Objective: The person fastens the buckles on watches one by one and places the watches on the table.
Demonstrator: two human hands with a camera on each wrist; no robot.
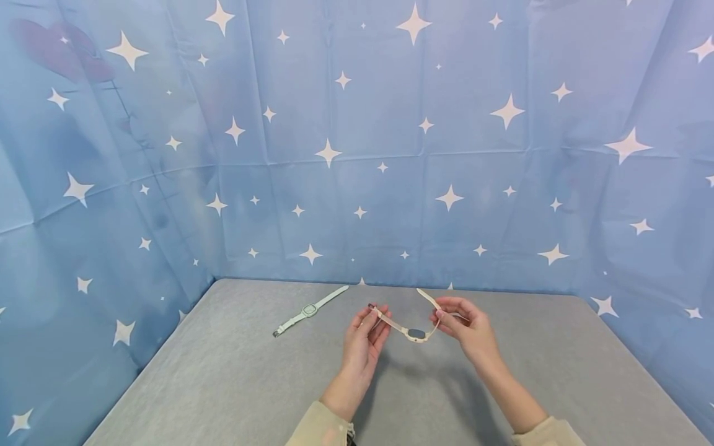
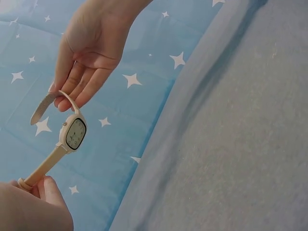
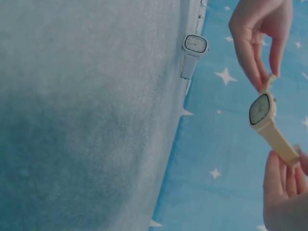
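Observation:
Held up above the table, a cream wristwatch (image 1: pixel 416 334) hangs between the two hands, its strap unfastened and its dial facing up. The left hand (image 1: pixel 365 341) pinches the buckle end of the strap. On the other side, the right hand (image 1: pixel 467 327) grips the longer strap part between thumb and fingers, and the free tip sticks up past them. Both wrist views show the squarish dial with its dark rim. A pale green wristwatch (image 1: pixel 310 310) lies stretched out flat on the table, left of the left hand and touched by neither hand.
The grey table (image 1: pixel 223 384) reaches back to a blue curtain (image 1: pixel 385 223) printed with white stars, which also runs along the left and right sides. Shadows of both arms fall on the tabletop.

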